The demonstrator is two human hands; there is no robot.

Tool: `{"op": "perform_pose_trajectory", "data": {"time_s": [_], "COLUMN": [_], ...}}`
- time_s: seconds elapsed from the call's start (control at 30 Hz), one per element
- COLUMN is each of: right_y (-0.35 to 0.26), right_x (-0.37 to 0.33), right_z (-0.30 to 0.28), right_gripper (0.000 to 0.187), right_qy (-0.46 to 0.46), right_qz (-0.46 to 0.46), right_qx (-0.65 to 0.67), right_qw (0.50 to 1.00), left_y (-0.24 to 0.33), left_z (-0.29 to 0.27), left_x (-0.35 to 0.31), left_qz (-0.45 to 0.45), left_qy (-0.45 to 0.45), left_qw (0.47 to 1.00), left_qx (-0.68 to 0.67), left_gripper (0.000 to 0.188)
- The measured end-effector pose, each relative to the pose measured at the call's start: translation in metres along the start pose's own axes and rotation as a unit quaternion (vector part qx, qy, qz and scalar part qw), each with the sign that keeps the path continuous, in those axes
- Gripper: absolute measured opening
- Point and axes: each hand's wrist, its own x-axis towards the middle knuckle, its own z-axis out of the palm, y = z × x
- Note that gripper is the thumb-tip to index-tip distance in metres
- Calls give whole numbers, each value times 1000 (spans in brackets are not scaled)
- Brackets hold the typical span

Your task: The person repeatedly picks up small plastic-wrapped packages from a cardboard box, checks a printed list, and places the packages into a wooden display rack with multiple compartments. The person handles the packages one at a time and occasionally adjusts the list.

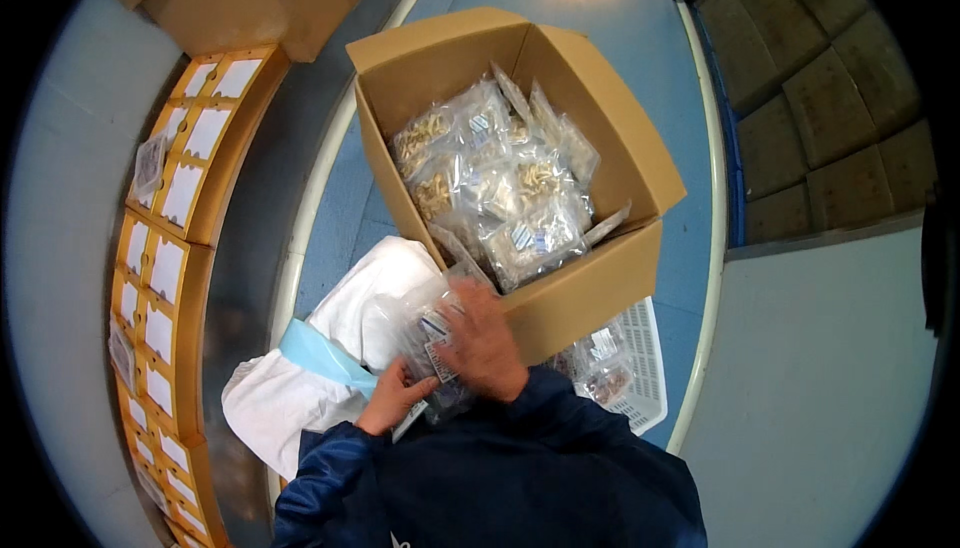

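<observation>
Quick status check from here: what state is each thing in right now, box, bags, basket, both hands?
cardboard box: flaps open, upright, filled with clear bags.
clear bags in box: piled loosely, appear sealed.
held bag: off the pile, in both hands.
left hand: grip closed on the held bag's lower edge.
right hand: laid over the held bag, gripping it.
white basket: partly hidden by the box, holding a few bags.
white cloth: crumpled.

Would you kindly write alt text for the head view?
Both hands, left hand and right hand, hold a clear plastic bag of small parts beside an open cardboard box full of similar bags, above a white cloth and white basket.
</observation>
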Motion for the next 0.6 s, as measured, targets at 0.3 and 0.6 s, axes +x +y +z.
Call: {"op": "perform_pose_trajectory", "data": {"time_s": [0.3,0.6], "right_y": [-4,14], "right_x": [36,30], "right_z": [23,26], "right_gripper": [63,67], "right_qy": [-64,-15], "right_qz": [-45,64], "right_qx": [3,13], "right_qw": [997,998], "left_y": [0,-13], "left_z": [2,-5], "left_x": [4,3], "left_qz": [-27,-45], "left_qy": [29,0], "left_qw": [999,999], "left_qx": [2,8], "left_gripper": [32,33]}}
